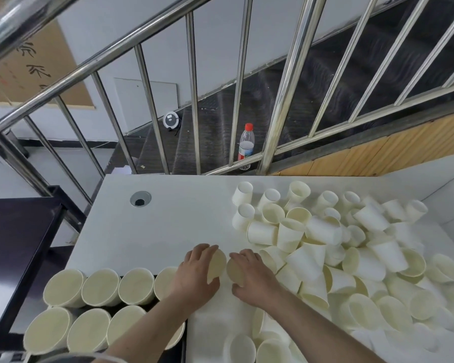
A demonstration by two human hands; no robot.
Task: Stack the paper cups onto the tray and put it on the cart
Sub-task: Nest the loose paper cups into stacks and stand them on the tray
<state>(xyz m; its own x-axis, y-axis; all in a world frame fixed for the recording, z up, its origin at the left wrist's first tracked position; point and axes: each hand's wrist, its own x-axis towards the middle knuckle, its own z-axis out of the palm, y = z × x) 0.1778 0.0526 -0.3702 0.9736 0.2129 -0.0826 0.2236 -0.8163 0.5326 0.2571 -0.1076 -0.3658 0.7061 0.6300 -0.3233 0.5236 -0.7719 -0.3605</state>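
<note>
Near the front of the white table [168, 218], my left hand [197, 273] grips one cream paper cup [216, 265] and my right hand [252, 276] grips another paper cup [235, 271]. The two cups' rims almost touch. To the left, several upright cups [100, 286] stand in two rows on a dark tray [180, 347]; my left forearm hides part of it. A large loose heap of cups [338, 252] covers the table's right side.
A dark cart [13, 247] stands to the left of the table. Steel stair railing [147, 106] runs behind the table. A clear bottle with a red cap [246, 145] stands on the stairs. A cable hole [140, 199] sits in the tabletop's far left.
</note>
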